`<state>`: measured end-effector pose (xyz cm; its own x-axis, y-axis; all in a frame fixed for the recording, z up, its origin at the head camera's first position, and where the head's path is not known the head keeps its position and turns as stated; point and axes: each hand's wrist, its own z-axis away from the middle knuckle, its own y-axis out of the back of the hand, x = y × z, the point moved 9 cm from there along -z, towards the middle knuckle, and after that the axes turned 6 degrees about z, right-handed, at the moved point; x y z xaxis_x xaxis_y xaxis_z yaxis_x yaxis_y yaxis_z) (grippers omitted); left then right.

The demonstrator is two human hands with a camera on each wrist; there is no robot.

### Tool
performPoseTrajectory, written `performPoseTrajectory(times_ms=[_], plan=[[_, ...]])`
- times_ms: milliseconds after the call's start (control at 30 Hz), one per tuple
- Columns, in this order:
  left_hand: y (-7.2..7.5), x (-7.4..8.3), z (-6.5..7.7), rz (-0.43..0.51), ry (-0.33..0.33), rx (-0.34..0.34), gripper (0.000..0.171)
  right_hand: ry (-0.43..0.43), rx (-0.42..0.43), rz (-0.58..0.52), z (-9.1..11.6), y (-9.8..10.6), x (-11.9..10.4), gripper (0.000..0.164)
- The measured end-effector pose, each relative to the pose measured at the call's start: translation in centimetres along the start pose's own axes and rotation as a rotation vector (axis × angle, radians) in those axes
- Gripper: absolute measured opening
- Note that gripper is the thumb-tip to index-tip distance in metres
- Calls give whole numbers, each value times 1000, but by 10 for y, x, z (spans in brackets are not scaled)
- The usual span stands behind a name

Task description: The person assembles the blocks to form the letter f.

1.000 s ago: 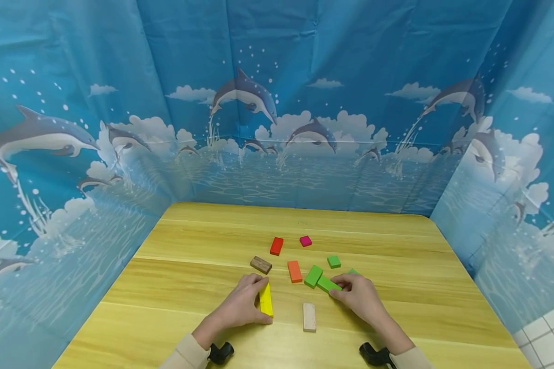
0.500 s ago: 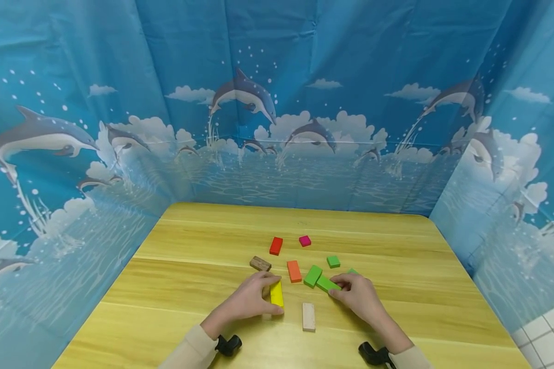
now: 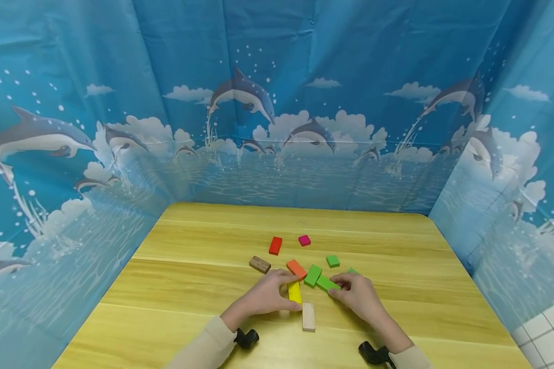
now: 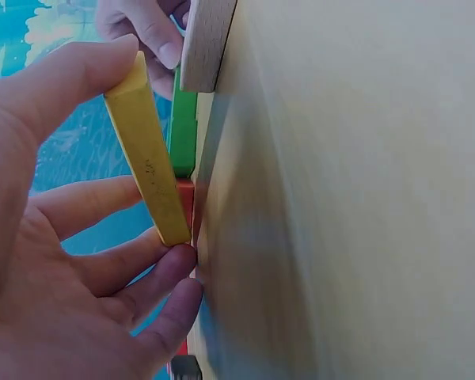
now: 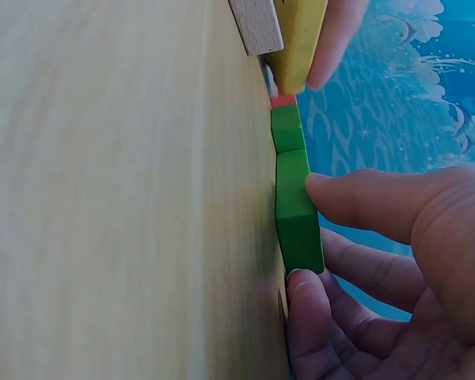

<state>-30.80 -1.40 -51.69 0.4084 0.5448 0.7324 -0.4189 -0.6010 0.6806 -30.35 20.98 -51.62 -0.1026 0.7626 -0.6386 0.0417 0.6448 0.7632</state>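
Ten small blocks show at a yellow wood-grain tabletop (image 3: 388, 236). A person's left hand (image 3: 271, 293) grips one long yellow block (image 3: 294, 293) near mid-table, thumb at one end, fingers at the other; dark marks on it are too small to read. Just beside it are one orange oblong block (image 3: 296, 269) and one beige wood-grained block (image 3: 308, 318).

The right hand (image 3: 359, 297) pinches a bright green oblong block (image 3: 327, 283), which touches a second green block (image 3: 312, 275); a square green block (image 3: 333, 261) lies behind, a fourth green block (image 3: 352, 270) mostly hidden. Farther back: one red block (image 3: 275, 245), one magenta block (image 3: 304, 240), one brown block (image 3: 260, 264).
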Motion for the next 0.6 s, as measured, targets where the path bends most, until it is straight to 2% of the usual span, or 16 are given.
performPoseTrajectory(times_ms=[600], plan=[[-11, 5, -40, -133, -34, 8, 81, -4, -3, -4, -1, -1, 3, 25]])
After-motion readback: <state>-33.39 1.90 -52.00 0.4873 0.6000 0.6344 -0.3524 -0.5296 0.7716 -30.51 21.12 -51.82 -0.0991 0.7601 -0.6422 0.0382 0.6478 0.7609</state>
